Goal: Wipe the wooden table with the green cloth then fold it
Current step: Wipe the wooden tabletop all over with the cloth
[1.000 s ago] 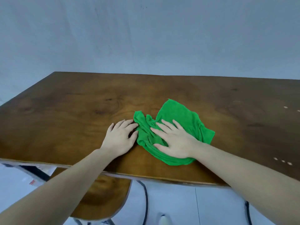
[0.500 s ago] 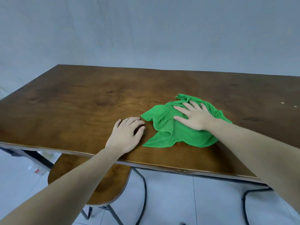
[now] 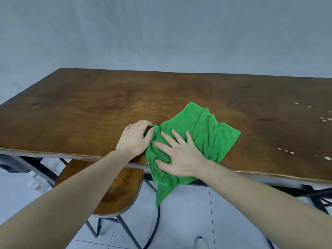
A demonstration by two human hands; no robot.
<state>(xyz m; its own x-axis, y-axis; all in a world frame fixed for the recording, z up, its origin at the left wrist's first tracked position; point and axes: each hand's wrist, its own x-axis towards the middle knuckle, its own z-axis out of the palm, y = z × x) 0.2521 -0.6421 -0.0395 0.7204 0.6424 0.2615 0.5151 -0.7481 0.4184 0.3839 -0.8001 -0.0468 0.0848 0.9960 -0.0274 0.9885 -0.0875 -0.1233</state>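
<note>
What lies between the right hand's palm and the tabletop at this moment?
The green cloth. In the head view the right hand presses flat on it at the wooden table's near edge, one corner hanging over.

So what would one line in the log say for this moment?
stage: wiping | right hand: flat on green cloth | left hand: on wooden table, touching cloth edge | cloth: crumpled, corner hanging off near edge | fold: not begun
</note>
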